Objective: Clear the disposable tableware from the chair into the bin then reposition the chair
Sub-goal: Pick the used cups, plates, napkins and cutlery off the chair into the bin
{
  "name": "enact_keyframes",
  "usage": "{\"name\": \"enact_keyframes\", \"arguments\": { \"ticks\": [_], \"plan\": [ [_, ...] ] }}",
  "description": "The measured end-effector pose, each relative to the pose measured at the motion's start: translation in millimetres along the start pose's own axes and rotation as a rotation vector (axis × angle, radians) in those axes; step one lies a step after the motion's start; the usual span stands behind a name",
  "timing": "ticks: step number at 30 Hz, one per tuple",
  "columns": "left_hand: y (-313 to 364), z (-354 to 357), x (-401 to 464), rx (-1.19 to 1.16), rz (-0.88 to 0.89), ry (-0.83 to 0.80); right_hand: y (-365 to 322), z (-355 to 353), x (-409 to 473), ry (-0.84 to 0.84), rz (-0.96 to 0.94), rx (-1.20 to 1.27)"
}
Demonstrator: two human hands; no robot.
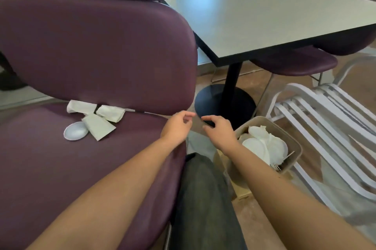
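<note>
A purple padded chair (91,168) fills the left of the view. On its seat lie a small white disposable bowl (75,130) and three crumpled white napkins (98,126), near the backrest. A tan bin (293,142) stands on the floor to the right, holding white plates (262,144) and cutlery. My left hand (177,125) hovers over the seat's right edge, fingers loosely curled, holding nothing. Close beside it, my right hand (217,129) hangs between chair and bin, also loosely curled and holding nothing.
A grey square table (284,16) on a black pedestal base (223,103) stands behind the bin. Another purple chair (295,60) is tucked under it. A white slatted chair (329,123) lies to the right. My leg (203,199) is between chair and bin.
</note>
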State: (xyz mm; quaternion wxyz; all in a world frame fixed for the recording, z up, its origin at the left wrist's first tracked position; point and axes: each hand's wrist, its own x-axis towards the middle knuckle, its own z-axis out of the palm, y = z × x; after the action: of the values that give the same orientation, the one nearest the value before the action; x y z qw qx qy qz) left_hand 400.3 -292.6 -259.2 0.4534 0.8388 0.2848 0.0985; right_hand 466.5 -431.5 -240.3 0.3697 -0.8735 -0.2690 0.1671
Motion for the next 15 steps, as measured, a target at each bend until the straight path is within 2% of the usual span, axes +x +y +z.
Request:
{"name": "enact_keyframes", "arguments": {
  "ticks": [8,15],
  "plan": [
    [-64,-99,-25,0.057,-0.086,0.209,-75,80,7,-0.101,-0.102,-0.041],
    [-133,-168,-44,0.132,-0.185,0.321,-120,150,12,-0.197,-0.15,-0.051]
  ]
}}
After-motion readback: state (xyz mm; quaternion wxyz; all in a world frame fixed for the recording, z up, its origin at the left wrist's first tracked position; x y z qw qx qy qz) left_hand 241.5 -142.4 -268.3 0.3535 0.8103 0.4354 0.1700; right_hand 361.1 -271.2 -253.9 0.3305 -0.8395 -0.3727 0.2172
